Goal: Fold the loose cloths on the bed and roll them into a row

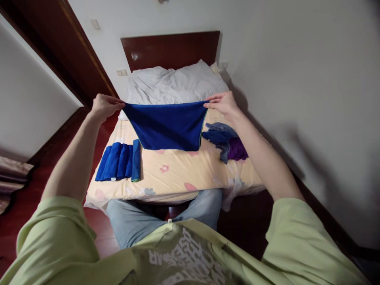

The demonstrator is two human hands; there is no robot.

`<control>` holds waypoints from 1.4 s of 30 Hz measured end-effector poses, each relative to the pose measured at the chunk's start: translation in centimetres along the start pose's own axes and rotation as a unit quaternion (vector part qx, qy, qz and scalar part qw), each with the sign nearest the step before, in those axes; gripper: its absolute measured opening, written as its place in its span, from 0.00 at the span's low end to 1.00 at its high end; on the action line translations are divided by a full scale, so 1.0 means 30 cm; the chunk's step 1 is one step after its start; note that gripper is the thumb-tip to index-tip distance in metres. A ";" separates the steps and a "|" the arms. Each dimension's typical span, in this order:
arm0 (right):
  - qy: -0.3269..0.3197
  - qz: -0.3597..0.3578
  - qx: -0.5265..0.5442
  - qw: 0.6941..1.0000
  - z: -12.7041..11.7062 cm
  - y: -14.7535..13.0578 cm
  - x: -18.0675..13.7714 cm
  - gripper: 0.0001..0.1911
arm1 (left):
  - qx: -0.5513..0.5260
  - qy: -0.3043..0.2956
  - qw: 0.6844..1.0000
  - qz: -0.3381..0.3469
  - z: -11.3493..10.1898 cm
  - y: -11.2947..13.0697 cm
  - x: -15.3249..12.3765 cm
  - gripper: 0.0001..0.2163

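A blue towel (pixel 168 126) with a thin green edge hangs stretched out in the air above the bed. My left hand (pixel 104 107) pinches its upper left corner, and my right hand (pixel 223 104) pinches the upper right one. Below and to the left, several rolled blue towels (pixel 115 161) lie side by side on the bed; the rightmost roll (pixel 136 160) is a duller blue with a green end. Near my right forearm is a loose heap of cloths, greyish blue (pixel 221 130) and purple (pixel 237 149).
The bed (pixel 166 180) has a cream sheet with pink flowers. A crumpled white pillow or bedding (pixel 175 85) lies against the dark wooden headboard (pixel 170 49). A white wall (pixel 311 99) runs along the right. At the left are a brown door (pixel 68 43) and a striped curtain (pixel 13 178).
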State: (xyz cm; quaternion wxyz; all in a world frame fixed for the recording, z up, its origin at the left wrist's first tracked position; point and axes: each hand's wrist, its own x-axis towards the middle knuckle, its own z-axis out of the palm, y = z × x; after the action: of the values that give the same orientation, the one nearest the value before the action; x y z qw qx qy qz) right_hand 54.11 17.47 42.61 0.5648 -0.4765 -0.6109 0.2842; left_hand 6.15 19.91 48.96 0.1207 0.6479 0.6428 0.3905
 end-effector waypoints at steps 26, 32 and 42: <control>0.030 0.081 -0.036 0.996 0.091 0.627 -0.448 0.21 | -0.144 0.001 0.989 0.029 0.533 -0.573 -0.435 0.17; -0.007 0.328 -0.007 0.945 0.249 0.808 -1.078 0.31 | -0.114 -0.136 0.970 -0.168 0.720 -0.822 -1.085 0.18; 0.019 0.360 -0.064 0.931 0.254 0.918 -1.198 0.29 | -0.018 -0.177 0.957 -0.231 0.774 -0.877 -1.083 0.18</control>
State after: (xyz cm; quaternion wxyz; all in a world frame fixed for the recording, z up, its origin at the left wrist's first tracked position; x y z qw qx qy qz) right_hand 50.70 -2.93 1.62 0.4044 -0.7048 -0.4049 0.4193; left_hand 6.33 1.62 4.76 0.3313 0.5383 0.7359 0.2429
